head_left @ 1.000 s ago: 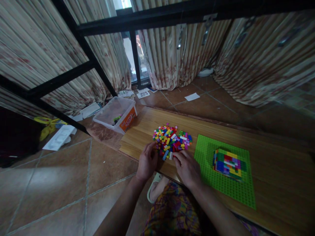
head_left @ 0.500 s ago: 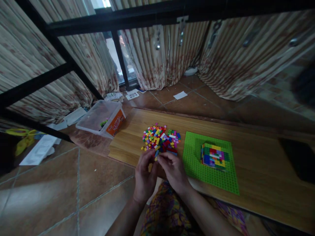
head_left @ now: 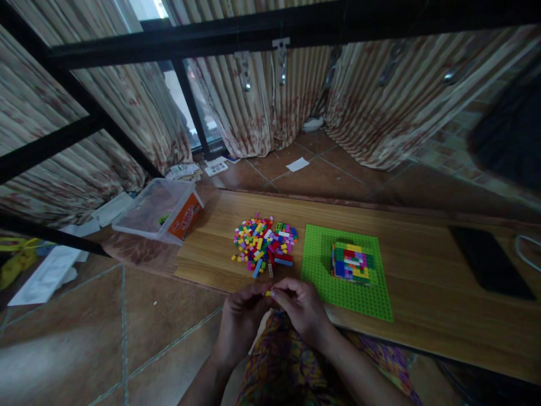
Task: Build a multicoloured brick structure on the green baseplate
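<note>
At near edge of brown wooden desk (head_left: 422,265), pinching small yellow plastic brick (head_left: 267,293) between fingers of left hand (head_left: 238,317) and right hand (head_left: 303,310); best gripped lightly by sides, clear of multicoloured plastic bricks (head_left: 259,243).

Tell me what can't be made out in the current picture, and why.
All in the head view:
Small yellow plastic piece: full shape hidden by fingers of the left hand and right hand.
Heap of small multicoloured plastic bricks: lower ones buried under upper ones.
Orange label on the clear plastic box: lettering too small.
Large dark shape, upper right: blurred, cut off by the right edge.
</note>
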`<state>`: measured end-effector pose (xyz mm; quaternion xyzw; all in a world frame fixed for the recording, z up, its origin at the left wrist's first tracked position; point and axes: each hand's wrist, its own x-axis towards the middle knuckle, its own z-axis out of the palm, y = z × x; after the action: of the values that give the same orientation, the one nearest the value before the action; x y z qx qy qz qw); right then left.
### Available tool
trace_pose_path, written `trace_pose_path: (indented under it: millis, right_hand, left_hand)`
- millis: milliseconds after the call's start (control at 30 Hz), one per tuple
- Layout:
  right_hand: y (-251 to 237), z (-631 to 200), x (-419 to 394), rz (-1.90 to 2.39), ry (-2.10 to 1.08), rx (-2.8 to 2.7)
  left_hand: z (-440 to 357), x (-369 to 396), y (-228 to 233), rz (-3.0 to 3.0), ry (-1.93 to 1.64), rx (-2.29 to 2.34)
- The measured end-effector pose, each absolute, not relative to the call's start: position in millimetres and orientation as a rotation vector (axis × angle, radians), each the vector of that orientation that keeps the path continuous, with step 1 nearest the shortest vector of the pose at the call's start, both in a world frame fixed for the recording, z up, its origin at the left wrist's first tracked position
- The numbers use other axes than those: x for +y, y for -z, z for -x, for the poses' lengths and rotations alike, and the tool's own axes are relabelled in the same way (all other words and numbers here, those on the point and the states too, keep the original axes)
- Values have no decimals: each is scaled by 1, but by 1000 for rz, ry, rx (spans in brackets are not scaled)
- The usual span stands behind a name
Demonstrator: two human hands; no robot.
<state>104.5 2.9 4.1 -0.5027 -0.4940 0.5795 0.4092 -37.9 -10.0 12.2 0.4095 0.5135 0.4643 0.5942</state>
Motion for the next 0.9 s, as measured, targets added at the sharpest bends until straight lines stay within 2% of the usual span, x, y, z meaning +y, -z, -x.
trace_pose_path:
  millis: [233, 400, 533, 900]
  right_hand:
    - [6, -111, -5, 1308, -1370, -1343]
    - [12, -118, 16, 1367, -821, -1568]
    - [24, -120, 34, 1425, -577, -1778]
    - [37, -108, 42, 1415, -486, -1863]
  left_hand:
    - [41, -12, -8, -876, -1073, 1255]
    - [56, 5, 11, -1348, -1154, 1547]
    - [65, 22, 22, -1742, -1072, 1705]
    - [64, 37, 28, -1821, -1146, 1750]
